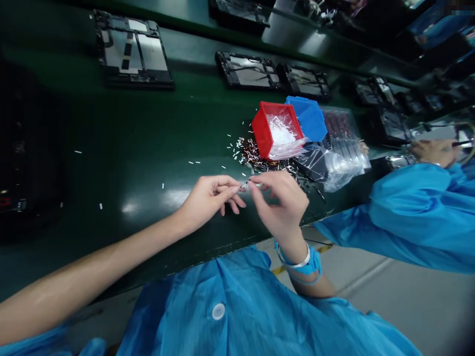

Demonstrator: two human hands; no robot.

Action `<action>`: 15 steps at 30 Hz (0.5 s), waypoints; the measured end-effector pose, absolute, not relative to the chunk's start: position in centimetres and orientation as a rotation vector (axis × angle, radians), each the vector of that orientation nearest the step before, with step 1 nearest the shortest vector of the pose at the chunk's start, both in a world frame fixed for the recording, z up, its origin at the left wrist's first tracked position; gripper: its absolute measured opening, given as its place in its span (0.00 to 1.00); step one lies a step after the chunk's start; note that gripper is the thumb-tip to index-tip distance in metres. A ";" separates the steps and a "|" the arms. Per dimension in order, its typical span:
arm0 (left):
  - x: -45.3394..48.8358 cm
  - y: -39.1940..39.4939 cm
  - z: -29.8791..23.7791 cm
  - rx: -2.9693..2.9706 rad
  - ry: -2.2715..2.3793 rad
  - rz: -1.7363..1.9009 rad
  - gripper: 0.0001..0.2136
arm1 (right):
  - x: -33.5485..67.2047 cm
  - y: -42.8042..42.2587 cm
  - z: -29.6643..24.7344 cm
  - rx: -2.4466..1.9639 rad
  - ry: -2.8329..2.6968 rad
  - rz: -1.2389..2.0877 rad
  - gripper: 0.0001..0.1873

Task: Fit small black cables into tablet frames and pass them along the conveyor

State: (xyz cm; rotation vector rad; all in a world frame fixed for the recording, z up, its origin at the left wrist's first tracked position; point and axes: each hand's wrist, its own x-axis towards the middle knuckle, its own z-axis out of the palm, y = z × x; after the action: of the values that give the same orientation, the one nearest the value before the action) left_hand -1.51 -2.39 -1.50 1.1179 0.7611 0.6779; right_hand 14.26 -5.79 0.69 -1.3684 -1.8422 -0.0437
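The tiny pin [244, 184] is over the green belt [148, 148], exactly between my two hands, with its long axis going across from one to the other. My left hand [211, 198] pinches one end and my right hand [282, 205] pinches the other end. Just beyond them stands the red bin [261, 136].

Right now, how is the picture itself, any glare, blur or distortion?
Head view: tilted, edges bent; far left sinks into shadow; lamp glare on the green worktop by the left hand; the tiny piece pinched with the right hand is too small to resolve.
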 end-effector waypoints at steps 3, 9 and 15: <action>-1.5 -2.4 -1.6 1.141 0.742 0.729 0.08 | 14.0 -6.1 0.2 -1.333 -1.985 -0.135 0.05; -1.8 -2.3 -1.8 1.146 0.713 0.683 0.12 | 14.5 -5.8 0.5 -1.384 -2.003 -0.013 0.06; -1.7 -2.0 -2.2 1.009 0.736 0.641 0.15 | 14.8 -5.3 0.3 -1.385 -1.921 -0.069 0.07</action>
State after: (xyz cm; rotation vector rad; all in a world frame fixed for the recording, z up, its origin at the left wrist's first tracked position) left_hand -1.70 -2.02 -2.19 1.0095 0.7359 0.6411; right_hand 14.78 -5.28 0.30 -1.3854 -1.9209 -0.0688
